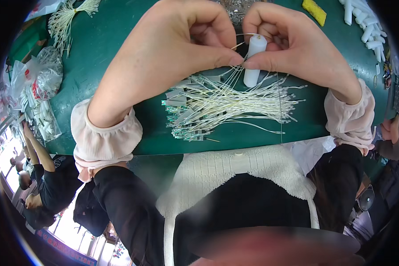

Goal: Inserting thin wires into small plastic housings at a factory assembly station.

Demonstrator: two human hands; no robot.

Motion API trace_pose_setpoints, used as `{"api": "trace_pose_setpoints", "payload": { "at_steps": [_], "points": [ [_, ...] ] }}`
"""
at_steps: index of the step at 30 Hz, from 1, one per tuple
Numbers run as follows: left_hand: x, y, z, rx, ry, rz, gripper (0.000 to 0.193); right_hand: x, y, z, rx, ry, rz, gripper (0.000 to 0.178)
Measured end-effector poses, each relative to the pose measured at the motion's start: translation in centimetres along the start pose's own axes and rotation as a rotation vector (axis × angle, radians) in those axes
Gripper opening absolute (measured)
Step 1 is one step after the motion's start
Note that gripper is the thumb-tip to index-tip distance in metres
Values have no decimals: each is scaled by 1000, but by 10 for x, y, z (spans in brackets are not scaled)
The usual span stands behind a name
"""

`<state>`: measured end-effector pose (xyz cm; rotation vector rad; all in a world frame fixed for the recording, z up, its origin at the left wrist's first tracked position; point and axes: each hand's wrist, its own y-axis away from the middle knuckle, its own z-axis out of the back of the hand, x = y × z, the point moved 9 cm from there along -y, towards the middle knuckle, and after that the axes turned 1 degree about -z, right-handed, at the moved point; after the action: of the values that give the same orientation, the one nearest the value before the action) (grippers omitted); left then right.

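Between my hands stands a white candle-shaped tube (252, 78), nearly upright, with a small yellowish spot on its top end. My right hand (299, 51) is closed, its thumb and fingers gripping the tube from the right. A thin pale wire (246, 34) runs from the curled fingers of my left hand (173, 55) across to the tube's top. That left hand is closed in a pinch, its thumb tip close to the tube's side. Just below lies a bundle of thin white wires (248, 106), with small green circuit boards (186, 132) at its left end.
On the green table (93, 66), a tied wire bunch (73, 15) and clear plastic bags (42, 77) lie left. A yellow sponge-like piece (314, 12) and a pile of white tubes (369, 26) lie far right. Other people (53, 177) sit at the left.
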<state>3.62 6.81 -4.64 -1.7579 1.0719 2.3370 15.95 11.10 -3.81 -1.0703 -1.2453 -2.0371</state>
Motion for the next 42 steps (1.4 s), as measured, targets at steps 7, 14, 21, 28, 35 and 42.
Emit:
{"api": "trace_pose_setpoints", "payload": {
  "at_steps": [7, 14, 21, 28, 35, 42],
  "points": [
    [11, -9, 21, -104, 143, -266, 12, -4, -1, 0, -55, -263, -28, 23],
    [-10, -9, -2, 343, 188, -1182, 8, -5, -2, -3, 43, -427, 29, 25],
    [-9, -12, -14, 376, 323, -1110, 5, 40, 26, 7, 100, -230, 1305, 26],
    [36, -19, -11, 6, 765, -72, 4, 3, -2, 9, -70, -157, 85, 25],
    [40, -15, -2, -101, 773, -54, 3, 4, -7, 8, -123, -182, 97, 17],
    [25, -25, 4, -125, 786, -153, 3, 11, 5, 20, -255, -349, 784, 11]
  ]
}}
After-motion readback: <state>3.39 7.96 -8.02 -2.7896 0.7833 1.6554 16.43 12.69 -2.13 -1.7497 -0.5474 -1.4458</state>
